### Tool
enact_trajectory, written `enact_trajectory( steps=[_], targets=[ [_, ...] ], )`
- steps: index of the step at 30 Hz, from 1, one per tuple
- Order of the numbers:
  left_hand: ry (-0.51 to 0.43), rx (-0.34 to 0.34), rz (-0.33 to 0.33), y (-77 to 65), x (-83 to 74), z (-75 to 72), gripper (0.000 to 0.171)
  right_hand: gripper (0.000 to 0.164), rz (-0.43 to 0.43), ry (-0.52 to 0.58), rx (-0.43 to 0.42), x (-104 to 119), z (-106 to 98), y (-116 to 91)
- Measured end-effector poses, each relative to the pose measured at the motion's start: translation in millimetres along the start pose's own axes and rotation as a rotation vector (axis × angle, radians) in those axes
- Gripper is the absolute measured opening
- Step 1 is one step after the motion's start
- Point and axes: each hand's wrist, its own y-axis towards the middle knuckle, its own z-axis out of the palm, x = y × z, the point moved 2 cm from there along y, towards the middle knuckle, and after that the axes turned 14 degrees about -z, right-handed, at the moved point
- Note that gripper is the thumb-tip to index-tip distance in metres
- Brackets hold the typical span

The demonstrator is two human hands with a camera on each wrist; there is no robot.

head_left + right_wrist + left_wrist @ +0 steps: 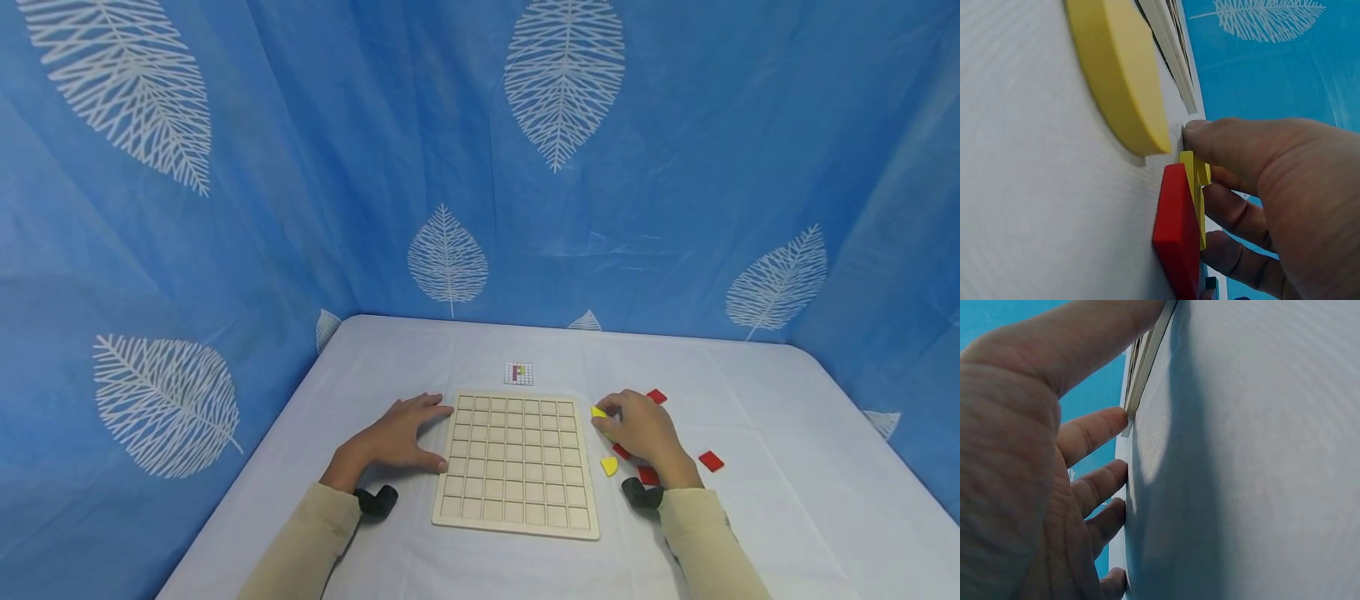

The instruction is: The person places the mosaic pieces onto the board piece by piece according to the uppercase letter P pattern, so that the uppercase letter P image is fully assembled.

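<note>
A pale wooden grid board (516, 467) lies flat on the table. My left hand (401, 433) is at its left side, fingers spread, with index fingertip and thumb at the frame's edge; the left wrist view shows this thumb (1085, 344) along the rim. To the board's right, my right hand (637, 425) bends over scattered tiles, thumb and index finger pinching a yellow tile (597, 412). Below that hand are a yellow quarter-round tile (609, 466) and red tiles (648, 475). In the right wrist view, a red tile (1175, 219) stands out beside yellow ones near the fingertips.
A small card with a coloured grid pattern (518, 373) lies behind the board. Further red tiles lie beyond the right hand (657, 396) and to its right (711, 460). A blue curtain with white leaves (487, 167) hangs behind the white-covered table (787, 500).
</note>
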Motion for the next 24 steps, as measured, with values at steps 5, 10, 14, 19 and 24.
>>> enact_trajectory(
  steps=[5, 10, 14, 19, 24],
  targets=[
    [0.005, 0.004, 0.004, -0.4, 0.2, 0.2, 0.094, 0.032, 0.000, -0.004, -0.011, -0.2, -1.7, 0.0],
    [0.004, 0.008, 0.003, -0.7, -0.7, -0.3, 0.094, 0.032, -0.010, -0.004, -0.029, 3.0, -5.1, 0.1],
    [0.004, 0.008, -0.001, -0.3, -1.3, 0.1, 0.095, 0.032, -0.019, -0.006, -0.041, 9.9, -9.5, 0.0],
    [0.001, 0.007, -0.005, 0.3, -0.9, 1.0, 0.095, 0.031, -0.040, -0.014, -0.060, 20.5, -15.1, 2.3],
    [0.008, 0.005, -0.005, 0.3, -0.8, 1.1, 0.096, 0.029, -0.074, -0.035, -0.105, 30.2, -17.9, 6.1]
  ],
)
